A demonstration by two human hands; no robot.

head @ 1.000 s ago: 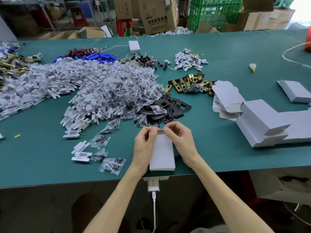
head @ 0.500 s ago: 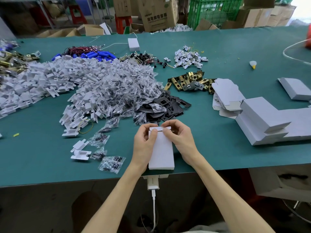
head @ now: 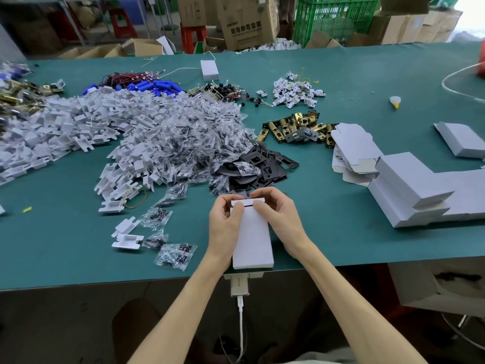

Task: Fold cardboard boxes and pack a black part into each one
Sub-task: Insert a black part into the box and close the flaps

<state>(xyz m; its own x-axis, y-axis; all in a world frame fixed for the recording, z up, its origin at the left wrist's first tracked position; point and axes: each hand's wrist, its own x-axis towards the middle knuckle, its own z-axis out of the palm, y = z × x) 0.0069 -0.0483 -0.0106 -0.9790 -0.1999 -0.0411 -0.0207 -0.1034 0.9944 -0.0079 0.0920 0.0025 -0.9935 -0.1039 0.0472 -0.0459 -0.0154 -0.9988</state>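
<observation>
Flap [head: 248, 202] lower now, box [head: 253, 237] lengthwise outward

I saw a packing workshop: a green-matted workbench [head: 367, 74] heaped with white plastic inserts [head: 86, 122], brass latches [head: 296, 127] and folded white cardboard boxes [head: 409, 179], brown shipping cartons [head: 246, 22] stacked at the far side.

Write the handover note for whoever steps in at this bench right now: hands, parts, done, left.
Left hand and right hand both hold the white box at the table's near edge, thumbs on its far flap, which shows a thin dark gap.
Black parts lie piled just beyond; flat blanks and folded boxes sit to the right.
Done: box folded, flap almost tucked; contents unseen.
Left: seat the flap, stack the box, start the next blank.
</observation>
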